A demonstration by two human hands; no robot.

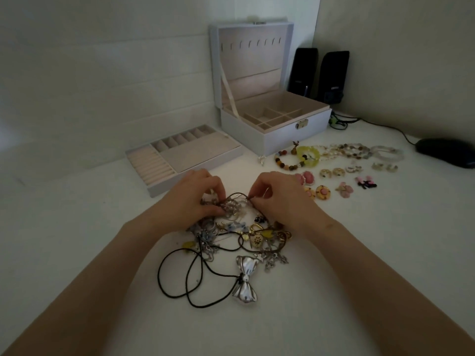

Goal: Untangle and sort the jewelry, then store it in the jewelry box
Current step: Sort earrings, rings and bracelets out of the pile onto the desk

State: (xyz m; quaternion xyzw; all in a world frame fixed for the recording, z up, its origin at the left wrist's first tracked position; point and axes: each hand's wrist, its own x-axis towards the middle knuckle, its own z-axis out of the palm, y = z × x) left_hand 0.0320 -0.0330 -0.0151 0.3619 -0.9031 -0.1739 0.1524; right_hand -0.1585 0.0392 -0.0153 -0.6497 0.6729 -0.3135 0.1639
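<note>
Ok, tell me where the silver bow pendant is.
Head view, centre: the silver bow pendant lies at the tangled pile's near edge, on a black cord.

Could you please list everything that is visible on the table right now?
jewelry box: one, white, open, back centre
tray: one, white with beige lining, left of box
tangled jewelry: one pile, mixed colours, centre
bow pendant: one, silver, near edge of pile
bracelets: several, mixed, right of box
earrings: several, pink and gold, nearer than bracelets
speakers: two, black, behind box
mouse: one, black, far right
left hand: one, gripping tangle
right hand: one, pinching its dark cord
</note>
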